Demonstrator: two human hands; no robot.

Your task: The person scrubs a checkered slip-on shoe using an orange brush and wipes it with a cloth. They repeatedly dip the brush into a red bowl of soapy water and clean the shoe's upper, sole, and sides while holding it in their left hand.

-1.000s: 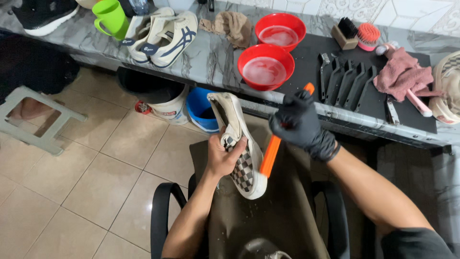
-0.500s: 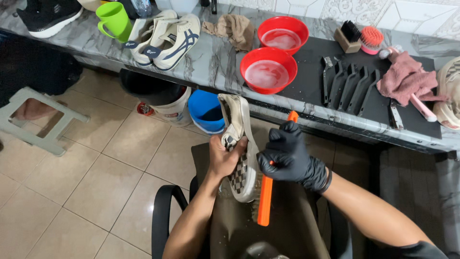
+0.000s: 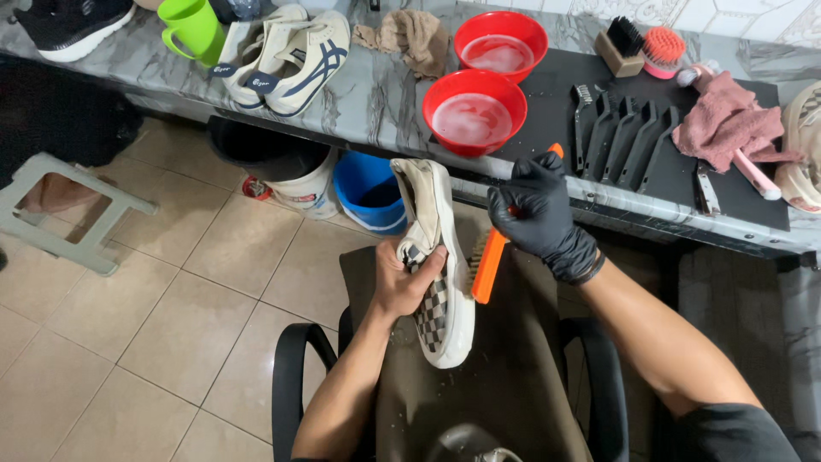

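Hands hold checkered shoe (image 3: 436,282) and orange brush (image 3: 489,261) against it

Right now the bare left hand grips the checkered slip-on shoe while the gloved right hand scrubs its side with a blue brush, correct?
Not quite: the brush is orange, not blue, as the head view shows. The rest holds: the bare left hand grips the checkered slip-on shoe, and the black-gloved right hand holds the brush against its side.

A single head-worn view looks steeply down from above the seated person's lap; it faces forward toward the counter (image 3: 359,103), which runs across the top of the frame; the left hand (image 3: 402,282) and gloved right hand (image 3: 534,214) sit close, near the centre; tiled floor (image 3: 171,316) fills the left side; no second view shares the scene.
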